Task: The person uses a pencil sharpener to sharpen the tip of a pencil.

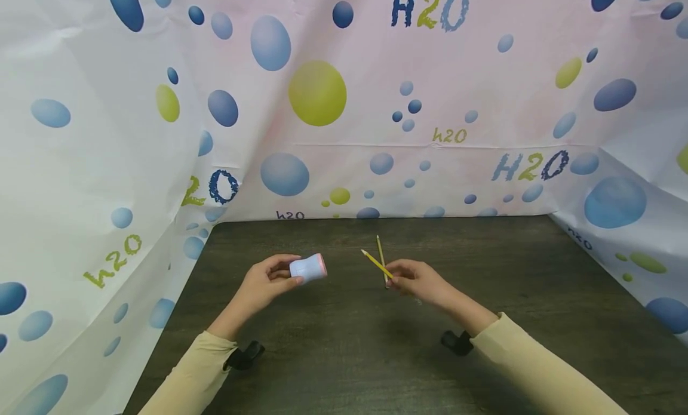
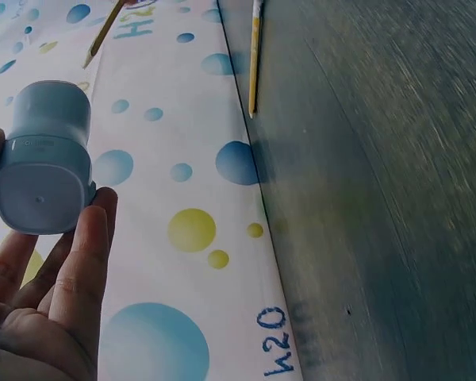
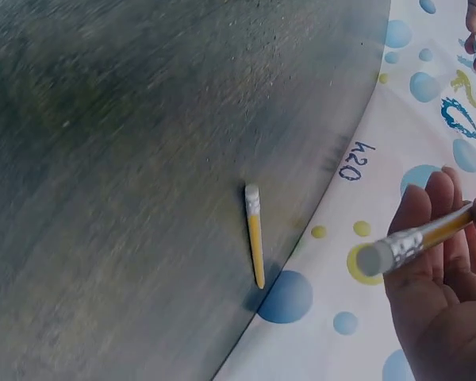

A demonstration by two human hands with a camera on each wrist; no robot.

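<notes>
The left hand (image 1: 269, 279), left of centre in the lower half of the head view, pinches a light-blue waisted object (image 1: 306, 268) between its thumb and fingers. The object lies tilted sideways in that grip, its pink rim facing the right of the frame; in the left wrist view it fills the left side, with a smooth, rounded end towards the camera.

Right of centre in the head view, the right hand (image 1: 416, 279) pinches a yellow pencil (image 1: 375, 262) near its rear end, the sharpened tip pointing to the upper left. The right wrist view shows its white eraser (and the silvery band beside it) at the right.

A second pencil (image 1: 379, 248) lies on the dark table (image 1: 344, 349), near the middle of the head view, its tip towards the top of the frame; the held pencil crosses in front of it there. A white backdrop (image 1: 371, 110) with blue and green dots spans the upper part. Beige sleeves (image 1: 185, 373) enter from the lower corners, a black piece (image 1: 244, 355) at each cuff.
</notes>
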